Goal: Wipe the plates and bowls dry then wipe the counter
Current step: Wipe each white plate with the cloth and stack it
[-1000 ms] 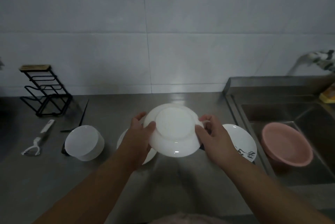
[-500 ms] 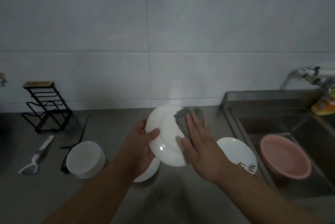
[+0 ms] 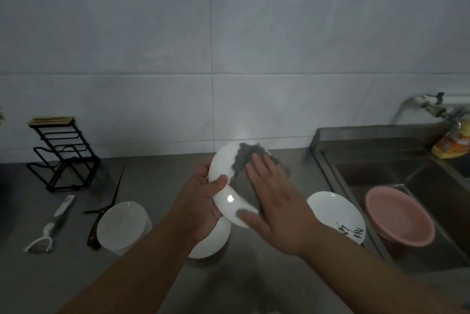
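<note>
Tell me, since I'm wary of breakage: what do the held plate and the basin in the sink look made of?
The held plate looks like glazed ceramic or opal glass: white, with a sharp glint. The pink basin looks like matte plastic, with no glints, though blur leaves that open.

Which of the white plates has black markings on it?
The plate by the sink, lying flat on the counter. The held plate and the plate under the left hand look plain white.
</note>
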### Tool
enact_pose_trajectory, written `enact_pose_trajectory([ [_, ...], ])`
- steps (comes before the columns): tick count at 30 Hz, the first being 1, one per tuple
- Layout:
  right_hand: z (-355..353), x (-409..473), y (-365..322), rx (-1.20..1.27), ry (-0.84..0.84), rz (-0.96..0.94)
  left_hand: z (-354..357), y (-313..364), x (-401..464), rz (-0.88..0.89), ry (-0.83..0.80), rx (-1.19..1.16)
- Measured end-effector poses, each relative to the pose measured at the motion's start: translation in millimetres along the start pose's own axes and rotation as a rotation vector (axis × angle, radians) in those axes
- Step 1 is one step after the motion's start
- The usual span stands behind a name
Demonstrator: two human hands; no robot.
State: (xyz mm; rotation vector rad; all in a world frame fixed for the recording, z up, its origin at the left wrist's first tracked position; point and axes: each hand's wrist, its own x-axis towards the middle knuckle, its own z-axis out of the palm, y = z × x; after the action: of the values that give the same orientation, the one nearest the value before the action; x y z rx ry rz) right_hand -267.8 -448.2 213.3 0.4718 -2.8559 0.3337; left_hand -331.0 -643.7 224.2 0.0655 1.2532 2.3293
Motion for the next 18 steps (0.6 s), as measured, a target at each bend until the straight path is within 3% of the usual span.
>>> enact_pose_trajectory([
  [3,1,12,-1,0.008,0.028,0.187,0,-5,0,-0.015,0.012,0.045],
  [10,5,-16,-22,0.098,0.114,-0.076,-5,11,5,0.023,-0.029,-0.046],
  [15,-12,-7,20,0.325,0.209,0.178,-5,6,0,-0.039,-0.070,-0.003],
  [18,-31,17,39,0.302,0.187,0.106,5,5,-5,-0.072,-0.137,0.044],
])
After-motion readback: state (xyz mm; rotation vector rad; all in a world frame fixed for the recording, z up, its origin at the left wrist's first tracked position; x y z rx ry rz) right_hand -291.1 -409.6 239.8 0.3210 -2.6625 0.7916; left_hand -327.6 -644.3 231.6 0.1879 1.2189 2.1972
